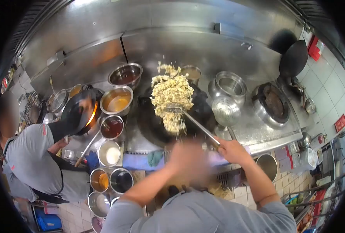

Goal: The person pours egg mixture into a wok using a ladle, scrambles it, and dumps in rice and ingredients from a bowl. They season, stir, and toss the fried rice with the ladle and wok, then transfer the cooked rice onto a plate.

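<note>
Fried rice (172, 91), pale yellow and loose, is in the air above a dark wok (151, 126) on the stove. My right hand (232, 150) is closed around the handle of a metal ladle (199, 125), whose bowl is amid the rice. At the near rim of the wok is my left hand (186, 155). It is blurred, so its fingers and any grip on the wok cannot be made out.
Metal bowls of sauce (118, 100) and seasoning pots (109, 152) stand left of the wok. A perforated skimmer (225, 110) and a steel pot (230, 87) are at right. A co-worker (40, 155) handles another wok (77, 112) over flame at left.
</note>
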### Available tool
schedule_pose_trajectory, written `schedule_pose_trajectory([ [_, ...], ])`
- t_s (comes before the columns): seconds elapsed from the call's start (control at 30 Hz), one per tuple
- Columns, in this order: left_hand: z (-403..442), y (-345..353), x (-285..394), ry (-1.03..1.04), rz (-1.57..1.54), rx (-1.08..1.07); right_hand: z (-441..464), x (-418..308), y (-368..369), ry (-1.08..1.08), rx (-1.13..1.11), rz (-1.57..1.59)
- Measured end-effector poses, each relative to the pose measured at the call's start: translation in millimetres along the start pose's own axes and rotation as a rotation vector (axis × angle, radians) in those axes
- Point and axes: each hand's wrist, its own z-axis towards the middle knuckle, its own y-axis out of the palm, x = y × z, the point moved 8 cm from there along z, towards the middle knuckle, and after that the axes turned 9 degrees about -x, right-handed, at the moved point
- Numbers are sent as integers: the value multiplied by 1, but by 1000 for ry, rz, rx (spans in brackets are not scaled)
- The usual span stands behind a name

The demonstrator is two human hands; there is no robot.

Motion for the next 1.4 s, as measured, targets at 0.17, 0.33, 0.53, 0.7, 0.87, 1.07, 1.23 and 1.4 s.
schedule_pose_trajectory([
  [0.17,25,75,-99,-62,-89,72,-82,-9,-44,158,-262,-142],
  [0.33,-12,-66,8,99,-111,122,-126,-26,-112,104,-442,-199],
  [0.53,35,94,-88,-107,-55,283,28,11,-18,-7,-78,-232],
  [0.7,-12,35,-10,233,-114,422,25,8,-2,110,20,-106],
  [0.87,55,69,-108,-200,-126,120,-57,5,-29,5,-44,-31],
  [1.07,21,-21,-30,42,-87,114,-90,-17,-100,38,-304,-144],
  [1.23,37,42,-62,-10,-124,225,26,4,-35,-19,-61,-233],
  [1.4,-14,19,-15,140,-180,416,34,-22,-63,-63,133,-136],
])
